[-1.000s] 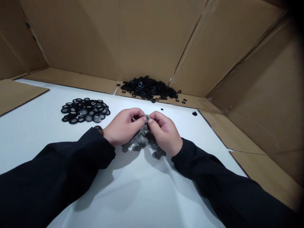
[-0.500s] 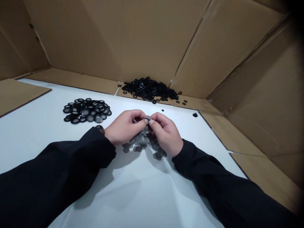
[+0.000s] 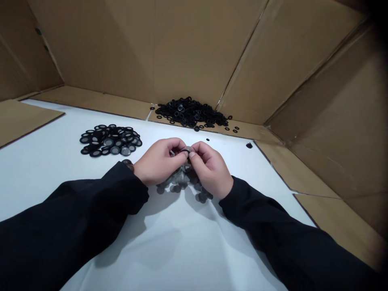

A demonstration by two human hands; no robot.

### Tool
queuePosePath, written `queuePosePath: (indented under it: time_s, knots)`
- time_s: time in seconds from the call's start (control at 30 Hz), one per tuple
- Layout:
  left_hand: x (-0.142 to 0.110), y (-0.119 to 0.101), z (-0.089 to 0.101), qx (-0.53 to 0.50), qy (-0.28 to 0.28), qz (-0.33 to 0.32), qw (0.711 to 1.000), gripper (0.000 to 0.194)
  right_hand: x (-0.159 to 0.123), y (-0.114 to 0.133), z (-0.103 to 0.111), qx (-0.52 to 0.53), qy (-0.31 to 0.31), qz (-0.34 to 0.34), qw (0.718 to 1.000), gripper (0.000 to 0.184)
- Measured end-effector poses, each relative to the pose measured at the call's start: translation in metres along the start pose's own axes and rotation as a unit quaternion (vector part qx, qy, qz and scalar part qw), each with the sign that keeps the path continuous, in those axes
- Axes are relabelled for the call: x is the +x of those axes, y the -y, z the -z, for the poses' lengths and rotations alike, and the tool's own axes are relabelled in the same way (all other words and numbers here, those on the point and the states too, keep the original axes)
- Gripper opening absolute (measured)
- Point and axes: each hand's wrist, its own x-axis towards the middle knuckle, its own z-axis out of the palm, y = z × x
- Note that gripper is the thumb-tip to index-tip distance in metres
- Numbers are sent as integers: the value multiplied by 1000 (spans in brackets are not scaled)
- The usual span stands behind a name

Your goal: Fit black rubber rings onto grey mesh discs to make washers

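Observation:
My left hand (image 3: 160, 158) and my right hand (image 3: 211, 167) meet over the table, thumbs and forefingers closed on one small black ring (image 3: 186, 150). A grey disc edge shows at that ring; how the two fit together is mostly hidden by my fingers. Under my hands lies a heap of thin grey discs (image 3: 181, 180), partly covered by them. To the left, a pile of black-rimmed grey discs (image 3: 118, 144) rests on the white surface. Farther back, against the cardboard, is a mound of loose black rings (image 3: 194, 113).
Cardboard walls (image 3: 182, 48) enclose the back and sides of the white tabletop (image 3: 145, 250). Flat cardboard strips (image 3: 273, 165) line its edges. A small black clump (image 3: 249, 145) and a tiny black piece (image 3: 207, 140) lie at the right.
My fingers have shifted only slightly on the black ring, and less of the grey disc shows above it. The piles look the same.

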Motion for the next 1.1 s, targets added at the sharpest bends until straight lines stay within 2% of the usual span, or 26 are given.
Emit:
queuePosePath:
  time_s: [0.13,0.37,0.57,0.7,0.83,1.1]
  knots:
    - [0,1,0,4,-13,-8,1000,17,0,1,-1,-4,-3,-2,1000,12]
    - [4,4,0,-47,-48,-6,998,19,-1,-4,-3,61,8,-24,998,19]
    - [3,4,1,-29,-12,12,999,17,-1,-5,-1,62,-8,-21,998,17]
    - [1,5,2,-7,20,12,1000,14,-2,-4,2,37,9,-8,999,13]
    - [1,5,1,-3,18,10,1000,14,-1,-1,2,20,19,1,1000,11]
    - [3,4,1,-14,-2,13,1000,17,-1,-3,-1,44,-11,-24,999,12]
